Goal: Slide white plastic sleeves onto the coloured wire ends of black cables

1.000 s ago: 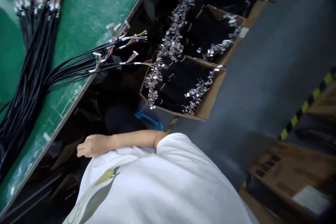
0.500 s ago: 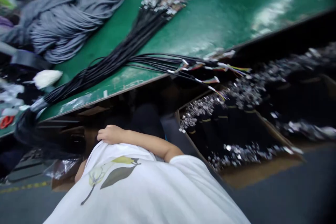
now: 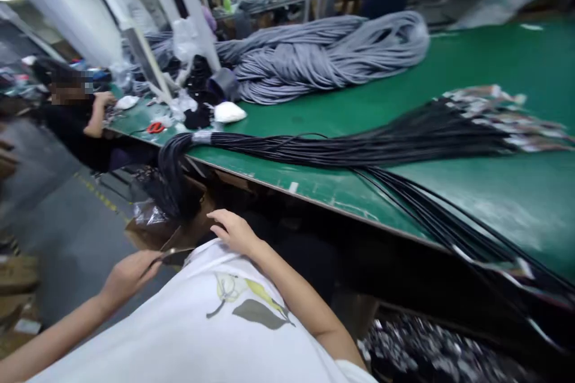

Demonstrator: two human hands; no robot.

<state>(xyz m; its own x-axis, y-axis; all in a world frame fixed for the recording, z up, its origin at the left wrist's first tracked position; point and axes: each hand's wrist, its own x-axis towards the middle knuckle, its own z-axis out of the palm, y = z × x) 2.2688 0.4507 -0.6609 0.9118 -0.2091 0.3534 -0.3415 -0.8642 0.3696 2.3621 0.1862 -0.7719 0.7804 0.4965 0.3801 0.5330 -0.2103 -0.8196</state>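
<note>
My left hand (image 3: 132, 275) is low on the left, beside the white shirt. Its fingers are closed around the end of a thin dark object with a shiny spot (image 3: 173, 253), whose kind is too blurred to tell. My right hand (image 3: 234, 232) lies at the front of the shirt, fingers stretched out and thumb apart, with nothing visible in it. Beyond both hands, a long bundle of black cables (image 3: 287, 149) lies along the green table (image 3: 314, 114). White connectors show at its right end, and its left end hangs over the edge.
A large grey cable coil (image 3: 323, 57) lies farther back on the table. Red-handled scissors (image 3: 155, 127) and a white lump (image 3: 229, 112) are at left. A co-worker in black (image 3: 74, 114) sits beyond. Below the table stand an open carton (image 3: 135, 233) and many metal-ended cables (image 3: 431, 344).
The view has swung up and to the left, bringing the aisle and co-workers in. My left hand has come into sight with the dark object. My right hand's fingers have straightened.
</note>
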